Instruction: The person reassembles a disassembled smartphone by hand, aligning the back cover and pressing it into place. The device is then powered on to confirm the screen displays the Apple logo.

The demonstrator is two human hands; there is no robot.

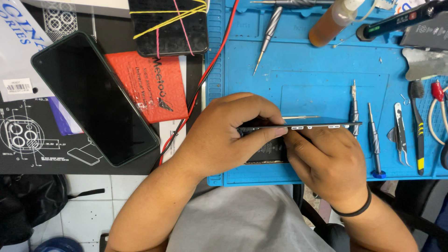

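A thin dark phone [322, 125] stands on its long edge over the blue work mat [298, 79], its side buttons and slots facing up. My left hand [224, 135] pinches the phone's left end between thumb and fingers. My right hand [329, 161] grips it from below near the middle, with the fingers tucked under the frame. Part of the phone's lower body shows as a dark panel [268, 151] between my hands. A black band sits on my right wrist.
A second black phone [93, 98] lies on the left by a red packet [149, 86]. Another phone bound with rubber bands [169, 25] sits at the top. Screwdrivers [373, 140], tweezers [399, 133], a brush [418, 126], an amber bottle [332, 21] and red and black wires [205, 79] are around the mat.
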